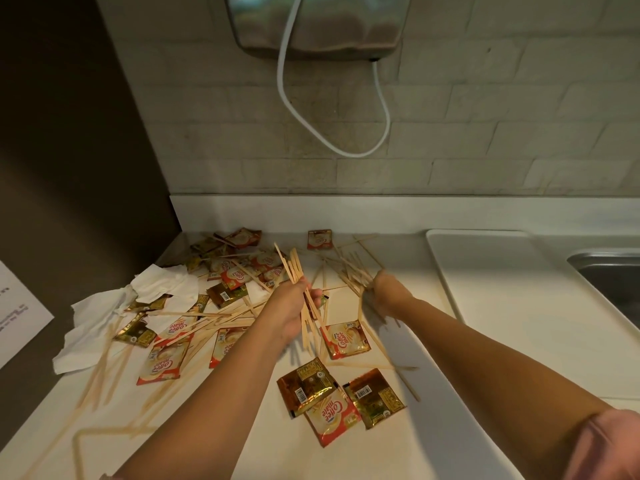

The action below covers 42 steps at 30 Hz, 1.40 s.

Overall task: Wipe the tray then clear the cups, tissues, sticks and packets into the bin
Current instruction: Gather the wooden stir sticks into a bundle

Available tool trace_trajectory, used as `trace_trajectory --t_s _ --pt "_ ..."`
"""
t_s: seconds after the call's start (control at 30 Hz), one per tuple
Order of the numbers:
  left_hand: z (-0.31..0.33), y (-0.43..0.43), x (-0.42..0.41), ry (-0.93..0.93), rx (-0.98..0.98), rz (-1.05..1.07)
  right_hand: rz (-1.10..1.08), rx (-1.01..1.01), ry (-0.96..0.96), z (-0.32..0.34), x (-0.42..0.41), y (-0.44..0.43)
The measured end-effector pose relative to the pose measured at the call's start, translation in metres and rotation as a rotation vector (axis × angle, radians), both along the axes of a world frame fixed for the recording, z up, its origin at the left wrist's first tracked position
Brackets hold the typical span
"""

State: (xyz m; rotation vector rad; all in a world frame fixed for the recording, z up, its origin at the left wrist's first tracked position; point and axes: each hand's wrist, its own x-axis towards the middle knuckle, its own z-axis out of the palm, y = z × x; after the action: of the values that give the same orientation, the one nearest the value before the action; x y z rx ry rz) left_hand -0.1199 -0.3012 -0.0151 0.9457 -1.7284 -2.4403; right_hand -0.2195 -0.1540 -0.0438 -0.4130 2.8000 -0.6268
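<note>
- The worktop (pixel 398 455) carries the whole mess, spread well to the left of the tray.
- The white tray (pixel 502 289) lies flat with nothing on it. It looks finished with, so I judge the step in hand to be clearing, starting with the sticks.
- A steel sink (pixel 613 278) sits just beyond the tray's right edge. No bin and no cups are in view.
- Crumpled tissues (pixel 104 323) lie farthest left of the tray, at the worktop's edge.
- The left hand (pixel 294 306) grips a bundle of wooden stirrer sticks (pixel 292 265), its fingers curled tightly round them.
- The right hand (pixel 388 289), nearer the tray, is blurred over more sticks. I cannot tell whether it grips any.
- Coffee-mate and brown drink packets (pixel 332 396) lie scattered left of the tray, some overlapping.
- Loose sticks (pixel 194 317) criss-cross over and under the packets and tissues.
- The next move calls for gathering the right-hand sticks into the bundle and then finding the bin. Sticks pinned under packets could snag or scatter.
</note>
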Motion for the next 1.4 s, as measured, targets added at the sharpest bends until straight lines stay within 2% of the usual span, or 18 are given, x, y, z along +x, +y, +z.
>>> trace_trajectory --t_s 0.07,0.27,0.37,0.63,0.9,1.03,1.4 --pt "0.0 0.001 0.002 0.006 0.02 -0.003 0.015 -0.074 -0.025 0.011 0.006 -0.003" --pt "0.004 0.008 0.013 0.043 0.048 0.001 0.087 -0.475 -0.228 0.045 0.046 -0.015" --pt "0.009 0.012 0.019 0.044 0.057 0.011 0.156 -0.576 -0.286 0.053 0.071 -0.023" --pt "0.015 0.014 0.046 0.078 0.002 0.034 0.146 -0.522 -0.336 0.059 0.125 -0.039" --pt "0.016 0.018 0.071 0.039 0.137 0.005 0.065 -0.554 -0.299 0.062 0.163 -0.036" --pt "0.015 0.023 0.079 0.031 0.171 -0.03 -0.024 -0.495 -0.278 0.052 0.173 -0.035" --pt "0.026 0.101 0.118 0.008 0.225 -0.167 -0.191 -0.386 -0.165 0.054 0.216 0.035"
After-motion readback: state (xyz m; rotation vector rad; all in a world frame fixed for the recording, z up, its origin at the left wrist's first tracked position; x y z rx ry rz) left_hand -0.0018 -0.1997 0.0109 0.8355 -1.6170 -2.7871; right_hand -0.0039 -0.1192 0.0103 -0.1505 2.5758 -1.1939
